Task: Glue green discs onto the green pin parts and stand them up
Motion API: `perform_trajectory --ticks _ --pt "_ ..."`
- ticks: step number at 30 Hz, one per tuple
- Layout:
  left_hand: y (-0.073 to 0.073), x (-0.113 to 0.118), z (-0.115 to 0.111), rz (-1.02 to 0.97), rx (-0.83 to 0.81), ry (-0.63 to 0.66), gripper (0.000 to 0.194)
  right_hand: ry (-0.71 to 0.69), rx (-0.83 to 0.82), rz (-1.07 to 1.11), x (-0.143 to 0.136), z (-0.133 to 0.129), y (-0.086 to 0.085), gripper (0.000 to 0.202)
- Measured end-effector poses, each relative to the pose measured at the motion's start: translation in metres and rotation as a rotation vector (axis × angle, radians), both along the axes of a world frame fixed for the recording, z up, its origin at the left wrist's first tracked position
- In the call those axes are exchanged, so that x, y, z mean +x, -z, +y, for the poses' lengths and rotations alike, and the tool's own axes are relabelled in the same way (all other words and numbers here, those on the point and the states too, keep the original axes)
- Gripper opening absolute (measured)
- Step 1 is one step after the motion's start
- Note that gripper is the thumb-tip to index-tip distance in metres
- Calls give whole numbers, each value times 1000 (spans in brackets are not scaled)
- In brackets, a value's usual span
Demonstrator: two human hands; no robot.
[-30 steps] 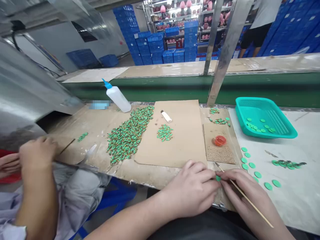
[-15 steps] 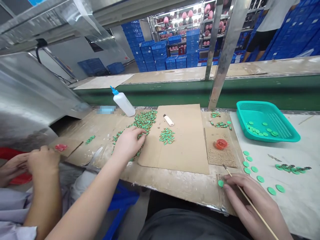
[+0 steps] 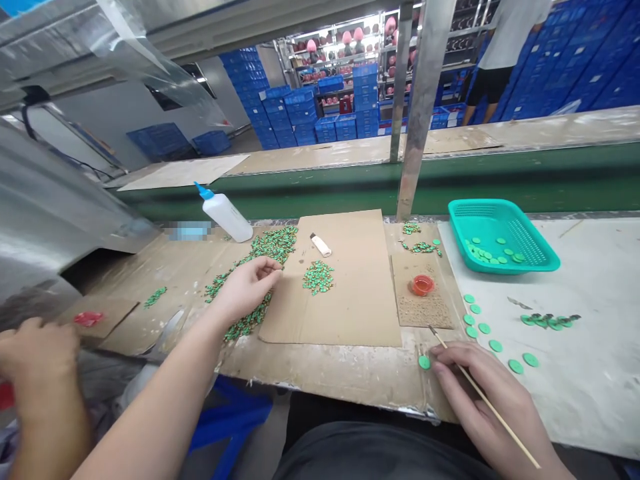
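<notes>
My left hand (image 3: 247, 287) hovers at the right edge of a large heap of small green-and-gold pieces (image 3: 274, 243). Its thumb and fingers are pinched together; whatever is between them is too small to make out. My right hand (image 3: 493, 393) is closed around a thin wooden stick (image 3: 480, 392) with a dark tip, which points up and left. By that hand's thumb and fingertips lies a green disc (image 3: 425, 362) near the table's front edge. A smaller pile of the green pieces (image 3: 318, 277) rests on a cardboard sheet (image 3: 350, 307) between my hands.
A red cup (image 3: 423, 285) stands on a small cardboard piece. Loose green discs (image 3: 495, 346) lie right of it, below a teal basket (image 3: 505, 267) holding more. Behind are a glue bottle (image 3: 227, 217) and a white-handled tool (image 3: 321, 245). A co-worker's hand (image 3: 43, 350) is at left.
The view has shifted, so most things sit further left. My left hand has lifted slightly from the heap, its fingers pinched closer. My right hand keeps the stick beside the disc.
</notes>
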State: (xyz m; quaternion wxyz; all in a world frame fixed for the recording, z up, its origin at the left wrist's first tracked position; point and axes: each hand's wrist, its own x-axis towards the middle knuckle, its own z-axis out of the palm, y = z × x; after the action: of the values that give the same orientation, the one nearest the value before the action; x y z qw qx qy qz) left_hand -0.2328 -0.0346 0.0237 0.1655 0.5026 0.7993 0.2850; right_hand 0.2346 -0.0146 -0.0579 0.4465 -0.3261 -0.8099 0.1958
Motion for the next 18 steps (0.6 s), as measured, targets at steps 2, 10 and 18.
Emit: perform_trajectory --ticks 2,10,18 --pt "-1 17 -8 -171 97 21 59 -6 -8 14 -1 -1 -2 10" --pt "2 114 -21 -703 215 86 72 1 -65 43 -4 0 -19 13" --pt "20 200 -18 -821 129 203 66 -118 -77 185 -20 -1 -51 10"
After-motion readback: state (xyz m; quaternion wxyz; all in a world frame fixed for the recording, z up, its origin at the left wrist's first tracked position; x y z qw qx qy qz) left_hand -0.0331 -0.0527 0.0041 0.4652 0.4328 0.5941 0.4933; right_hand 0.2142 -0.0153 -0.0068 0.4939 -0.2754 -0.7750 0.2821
